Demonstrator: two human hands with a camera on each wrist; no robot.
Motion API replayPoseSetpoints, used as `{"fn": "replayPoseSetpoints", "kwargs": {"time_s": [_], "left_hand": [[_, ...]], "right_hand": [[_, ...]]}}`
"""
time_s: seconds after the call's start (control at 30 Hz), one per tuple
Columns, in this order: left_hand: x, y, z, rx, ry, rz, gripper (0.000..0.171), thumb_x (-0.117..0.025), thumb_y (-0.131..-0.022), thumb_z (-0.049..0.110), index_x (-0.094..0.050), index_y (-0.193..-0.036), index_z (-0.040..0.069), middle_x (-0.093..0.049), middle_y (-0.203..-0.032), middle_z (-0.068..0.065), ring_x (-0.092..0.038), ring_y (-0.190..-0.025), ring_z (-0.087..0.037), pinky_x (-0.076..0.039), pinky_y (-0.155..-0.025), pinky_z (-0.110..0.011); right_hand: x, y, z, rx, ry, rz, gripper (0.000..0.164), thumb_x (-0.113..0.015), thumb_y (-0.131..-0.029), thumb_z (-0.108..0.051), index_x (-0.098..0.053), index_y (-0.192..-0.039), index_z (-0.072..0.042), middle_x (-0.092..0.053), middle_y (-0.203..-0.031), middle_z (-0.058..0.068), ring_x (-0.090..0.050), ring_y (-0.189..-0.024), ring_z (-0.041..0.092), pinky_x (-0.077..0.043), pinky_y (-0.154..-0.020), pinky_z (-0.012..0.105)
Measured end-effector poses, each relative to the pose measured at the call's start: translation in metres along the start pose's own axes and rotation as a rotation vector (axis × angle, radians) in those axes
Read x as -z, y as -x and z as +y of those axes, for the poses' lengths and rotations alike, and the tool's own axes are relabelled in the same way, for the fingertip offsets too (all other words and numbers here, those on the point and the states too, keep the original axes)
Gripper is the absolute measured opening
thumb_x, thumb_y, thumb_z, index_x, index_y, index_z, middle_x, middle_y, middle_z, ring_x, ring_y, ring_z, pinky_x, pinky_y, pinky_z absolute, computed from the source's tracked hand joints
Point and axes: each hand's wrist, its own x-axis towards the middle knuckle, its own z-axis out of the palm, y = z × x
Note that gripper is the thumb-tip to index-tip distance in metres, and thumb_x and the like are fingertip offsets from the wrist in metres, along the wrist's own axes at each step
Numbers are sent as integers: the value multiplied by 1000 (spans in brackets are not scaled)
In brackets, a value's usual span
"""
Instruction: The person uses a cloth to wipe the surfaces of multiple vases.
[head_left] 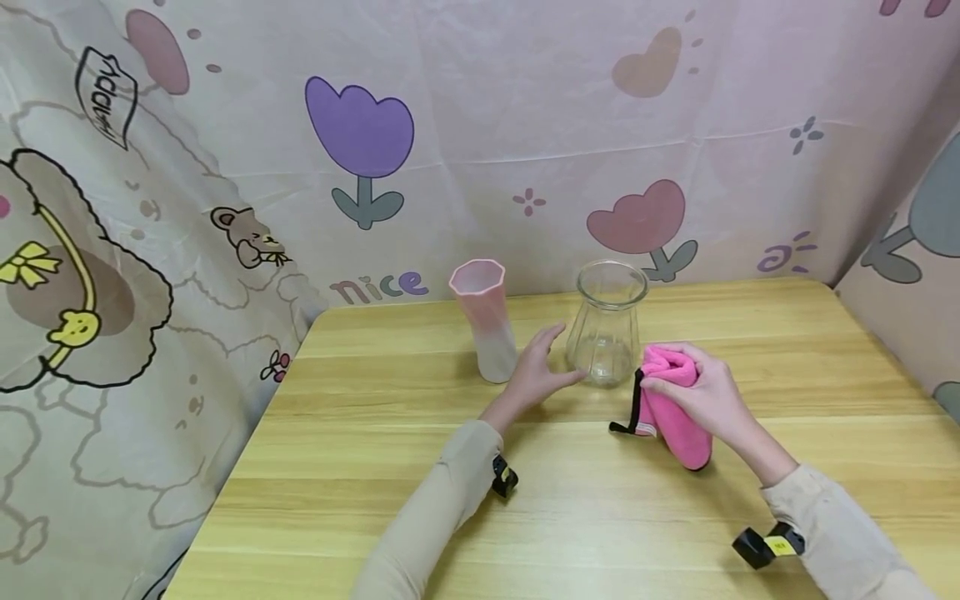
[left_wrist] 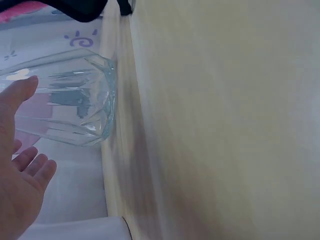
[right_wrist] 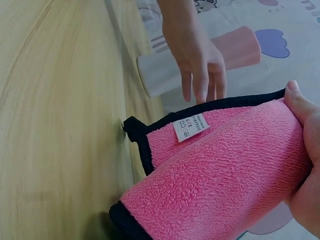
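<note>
A clear glass vase (head_left: 604, 333) with a flared rim stands upright toward the back of the table. My left hand (head_left: 537, 372) reaches beside it, thumb and fingers spread apart; in the left wrist view the hand (left_wrist: 22, 175) is near the glass, and whether it touches cannot be told. My right hand (head_left: 705, 392) grips a folded pink towel (head_left: 678, 421) with black edging, right of the vase and in front of it. A white label and a black hanging loop show on the towel (right_wrist: 225, 165) in the right wrist view.
Left of the glass vase stands a tall pink-and-white vase (head_left: 491, 325), close to my left hand. Both are on a wooden table (head_left: 360, 400). A patterned cloth (head_left: 480, 125) hangs behind the table's back edge. Black cameras sit on both wrists.
</note>
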Motion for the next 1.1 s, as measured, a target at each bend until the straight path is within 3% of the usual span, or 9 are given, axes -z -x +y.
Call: {"fn": "replayPoseSetpoints", "kwargs": {"time_s": [0.27, 0.6, 0.73, 0.87, 1.1], "left_hand": [[10, 31, -7, -83, 72, -23, 80, -77, -72, 23, -35, -137, 3, -40, -138, -11, -40, -124, -24, -39, -100, -30], [30, 57, -23, -56, 278, 24, 70, -76, -73, 12, -39, -132, 1, -44, -134, -16, -42, -122, -28, -39, -100, -39], [44, 66, -24, -27, 381, 91, 61, -74, -73, 2, -44, -125, -8, -47, -127, -25, -45, -116, -39, -41, -96, -49], [63, 73, -19, -6, 455, 200, 48, -69, -73, -6, -47, -114, -17, -49, -116, -35, -46, -107, -50, -41, -90, -56], [86, 75, -26, 46, 459, 388, 37, -69, -76, -3, -51, -106, -16, -52, -107, -34, -48, -102, -48, -43, -88, -56]], "right_hand": [[1, 1, 1, 3, 0, 11, 44, -75, -74, -15, -60, -114, -4, -63, -106, 18, -50, -90, -14, -43, -76, 5], [3, 2, 0, -6, 10, 12, 46, -76, -73, -13, -59, -115, -6, -64, -106, 16, -49, -90, -15, -42, -75, 4], [3, 2, 0, 0, 10, 8, 46, -75, -74, -13, -59, -116, -6, -64, -106, 16, -49, -90, -15, -41, -75, 3], [4, 2, 0, 6, 10, 11, 44, -75, -74, -13, -59, -115, -4, -64, -105, 17, -49, -90, -15, -42, -75, 4], [4, 2, 3, -4, 33, 7, 45, -75, -74, -17, -59, -114, -5, -64, -104, 17, -49, -89, -15, -44, -73, 5]]}}
